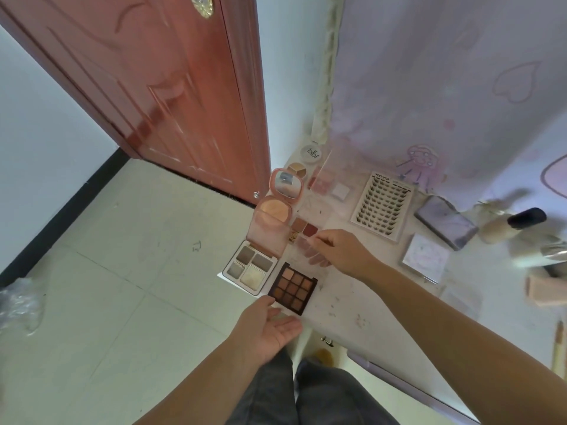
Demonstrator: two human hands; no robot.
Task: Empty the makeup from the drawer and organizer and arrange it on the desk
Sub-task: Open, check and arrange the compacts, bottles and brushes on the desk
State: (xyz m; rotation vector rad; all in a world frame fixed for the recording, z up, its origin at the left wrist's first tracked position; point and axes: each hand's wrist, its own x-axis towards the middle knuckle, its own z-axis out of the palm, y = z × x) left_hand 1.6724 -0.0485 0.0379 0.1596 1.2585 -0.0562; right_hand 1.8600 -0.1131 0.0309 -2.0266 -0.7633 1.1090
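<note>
At the frame centre, the right hand (340, 253) pinched a clear-lidded palette (303, 233); the left hand (270, 325) lay released beside the dark palette (293, 288). Palettes crowded the bench (368, 317) edge, so a nudge could tip one off.

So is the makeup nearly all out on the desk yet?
A lot is out already: the pink compact, the four-colour palette, the dark nine-colour palette and the lash card lie on the desk. The right hand is pinching a clear palette; the left hand waits open at the desk's edge. The drawer isn't visible, so I can't tell what's left.
</note>
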